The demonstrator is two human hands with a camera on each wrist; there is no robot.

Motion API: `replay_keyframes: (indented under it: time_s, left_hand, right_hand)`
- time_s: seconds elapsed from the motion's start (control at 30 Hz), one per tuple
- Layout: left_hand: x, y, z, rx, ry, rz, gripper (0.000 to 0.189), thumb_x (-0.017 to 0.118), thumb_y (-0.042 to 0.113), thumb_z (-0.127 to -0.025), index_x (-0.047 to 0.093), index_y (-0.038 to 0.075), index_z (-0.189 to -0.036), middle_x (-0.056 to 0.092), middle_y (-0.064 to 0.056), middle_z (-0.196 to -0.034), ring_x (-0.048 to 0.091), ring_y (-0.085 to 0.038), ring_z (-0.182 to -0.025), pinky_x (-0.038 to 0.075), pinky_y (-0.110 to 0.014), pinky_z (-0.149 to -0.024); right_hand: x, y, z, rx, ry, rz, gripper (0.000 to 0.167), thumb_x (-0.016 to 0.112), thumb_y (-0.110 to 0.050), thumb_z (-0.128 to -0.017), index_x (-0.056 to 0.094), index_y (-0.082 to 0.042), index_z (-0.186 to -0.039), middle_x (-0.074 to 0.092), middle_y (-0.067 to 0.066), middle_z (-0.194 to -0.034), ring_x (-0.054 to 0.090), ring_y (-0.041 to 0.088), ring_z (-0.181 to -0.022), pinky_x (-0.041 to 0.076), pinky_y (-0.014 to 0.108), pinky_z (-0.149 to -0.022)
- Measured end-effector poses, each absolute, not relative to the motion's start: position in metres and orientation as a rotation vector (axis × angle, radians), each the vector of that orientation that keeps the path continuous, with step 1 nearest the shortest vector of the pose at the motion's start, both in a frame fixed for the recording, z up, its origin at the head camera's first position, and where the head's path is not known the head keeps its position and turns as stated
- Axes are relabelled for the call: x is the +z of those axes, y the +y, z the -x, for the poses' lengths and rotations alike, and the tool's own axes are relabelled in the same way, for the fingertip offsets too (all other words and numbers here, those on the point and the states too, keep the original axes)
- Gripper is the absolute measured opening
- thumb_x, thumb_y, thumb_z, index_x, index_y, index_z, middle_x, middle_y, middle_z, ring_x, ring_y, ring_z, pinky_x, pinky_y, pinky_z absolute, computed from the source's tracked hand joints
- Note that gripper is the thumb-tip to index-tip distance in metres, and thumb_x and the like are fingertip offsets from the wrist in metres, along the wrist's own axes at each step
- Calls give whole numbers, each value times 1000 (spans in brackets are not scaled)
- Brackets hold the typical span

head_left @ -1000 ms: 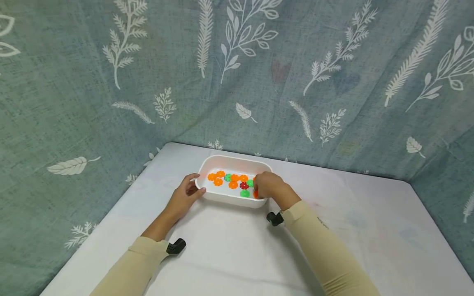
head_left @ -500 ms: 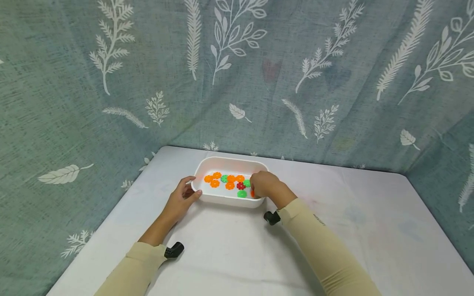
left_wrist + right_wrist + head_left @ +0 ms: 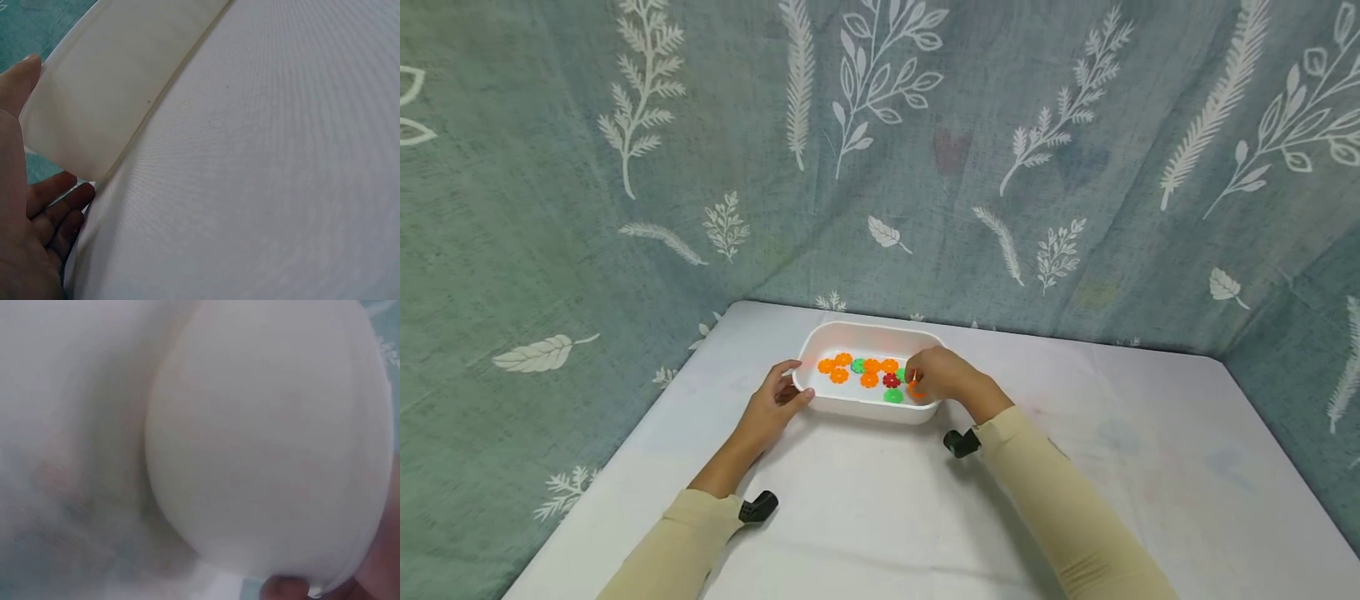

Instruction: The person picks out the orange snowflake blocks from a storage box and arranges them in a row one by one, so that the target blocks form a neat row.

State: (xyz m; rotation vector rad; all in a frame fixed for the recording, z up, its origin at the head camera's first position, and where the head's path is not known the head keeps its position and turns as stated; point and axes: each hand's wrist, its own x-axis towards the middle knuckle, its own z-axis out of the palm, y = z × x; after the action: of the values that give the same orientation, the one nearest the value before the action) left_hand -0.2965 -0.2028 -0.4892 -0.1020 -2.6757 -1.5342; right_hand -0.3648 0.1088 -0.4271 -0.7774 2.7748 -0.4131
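Observation:
A white plastic tray (image 3: 872, 409) holds several flower-shaped plastic discs, mostly orange (image 3: 868, 380), with a red disc (image 3: 891, 380) and some green ones (image 3: 892, 396). At the tray's left end my left hand (image 3: 772, 407) grips the wall, thumb near the front rim and fingers spread along the side. My right hand (image 3: 946, 374) reaches over the right end, its fingers bent down inside and pinching an orange disc (image 3: 916, 390), partly hidden. In the right wrist view, one fingertip (image 3: 285, 589) shows outside the tray's wall (image 3: 262, 437).
The tray stands toward the back of a table (image 3: 850, 508) covered in white cloth. Behind it hangs a grey-green curtain (image 3: 820, 225) with white leaf prints. A small black camera (image 3: 760, 507) sits at the left wrist, another camera (image 3: 960, 443) at the right.
The right hand's fingers have lifted slightly inside the tray, and more of the orange disc at them shows. The left hand keeps its hold. The head view shifts a little.

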Motion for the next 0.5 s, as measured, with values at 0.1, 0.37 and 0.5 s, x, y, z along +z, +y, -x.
replay_keyframes:
  time_s: [0.1, 0.37, 0.5]
  left_hand:
    - [-492, -203, 296, -1533, -2670, 86, 63, 66, 42, -92, 34, 26, -145, 51, -14, -139, 51, -30, -116, 39, -52, -100]
    - [-497, -203, 297, -1518, -2678, 101, 64, 65, 43, -92, 33, 27, -146, 52, -14, -138, 51, -29, -116, 40, -52, -100]
    - [-495, -203, 300, -1511, -2667, 120, 63, 65, 41, -93, 33, 28, -146, 52, -15, -138, 51, -30, -116, 40, -52, -99]
  right_hand:
    - [-431, 111, 363, -558, 2778, 773, 12, 72, -11, -88, 72, -16, -99, 64, -5, -94, 55, 16, -89, 47, 31, -85]
    - [-434, 117, 355, -752, 2866, 724, 19, 70, -12, -90, 71, -13, -109, 64, -4, -95, 57, 16, -90, 49, 33, -82]
    - [-434, 120, 352, -987, 2914, 615, 17, 70, -15, -91, 70, -14, -108, 65, -3, -93, 57, 18, -87, 50, 33, -79]
